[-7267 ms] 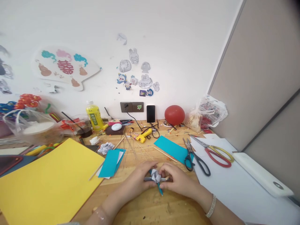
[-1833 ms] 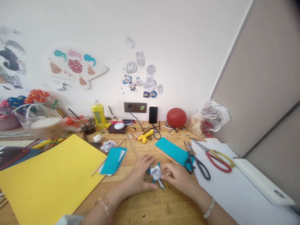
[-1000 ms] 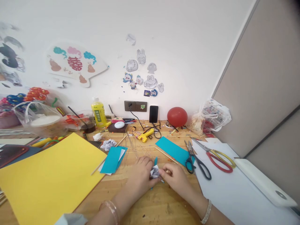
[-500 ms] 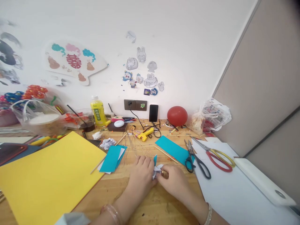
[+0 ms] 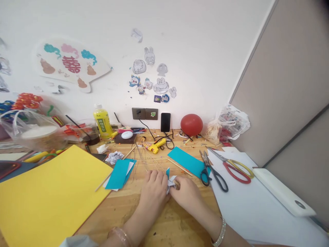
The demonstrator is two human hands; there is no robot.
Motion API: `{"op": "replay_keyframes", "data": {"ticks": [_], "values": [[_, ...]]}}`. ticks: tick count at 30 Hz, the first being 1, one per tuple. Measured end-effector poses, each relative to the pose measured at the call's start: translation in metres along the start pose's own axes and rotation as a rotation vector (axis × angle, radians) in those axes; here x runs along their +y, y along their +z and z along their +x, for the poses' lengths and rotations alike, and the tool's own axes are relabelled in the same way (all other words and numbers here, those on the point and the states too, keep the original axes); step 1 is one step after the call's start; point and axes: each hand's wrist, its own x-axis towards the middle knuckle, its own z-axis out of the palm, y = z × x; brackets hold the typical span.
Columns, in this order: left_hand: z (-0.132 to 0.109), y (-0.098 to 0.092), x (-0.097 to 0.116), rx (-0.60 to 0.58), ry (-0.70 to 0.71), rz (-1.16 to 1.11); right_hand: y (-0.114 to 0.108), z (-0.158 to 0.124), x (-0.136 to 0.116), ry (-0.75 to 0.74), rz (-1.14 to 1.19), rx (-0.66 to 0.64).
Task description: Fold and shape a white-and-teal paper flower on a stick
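bending close together over a wooden tabletop [image 5: 128, 209], two bare hands are working a small piece of folded white paper [image 5: 170, 185], which is sitting between them near the front edge of the view. a blue flap [image 5: 168, 173] is poking up from its far side. the right hand [image 5: 187, 193] is pinching the paper's near side between thumb and curled forefinger. the left hand [image 5: 153, 188] is lying back upward against the other side; its fingertips are hiding what they are touching, so whether its grip is pinching cannot be told. the step in hand is seemingly shaping: the right fingers are appearing to curl or press a fold while the left hand is bracing. the next move is probably calling for a steady left hand and light fingertip pressure, with the folds not crushing. beyond the hands, a yellow glue gun [image 5: 157, 146] is resting well apart. a ruffled grey-white paper ball [image 5: 114, 157] is lying behind stacked blue sheets [image 5: 117, 175], and black-handled scissors [image 5: 206, 164] are lying open to the right.
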Motion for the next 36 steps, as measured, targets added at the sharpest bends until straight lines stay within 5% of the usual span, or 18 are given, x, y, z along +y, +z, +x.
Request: {"op": "replay_keyframes", "data": {"ticks": [14,27,36], "values": [[0.0000,0.0037,-0.0003,0.019,-0.064,-0.057,0.0004,-0.0011,-0.0007,0.009,-0.018,0.005],[0.0000,0.0044,-0.0020,-0.009,-0.083,-0.076,0.0025,-0.0047,-0.0022,-0.151,-0.127,-0.012],[-0.0015,0.0042,-0.0042,-0.053,-0.127,-0.186,-0.0057,-0.0024,-0.0004,-0.171,-0.007,-0.062]]}}
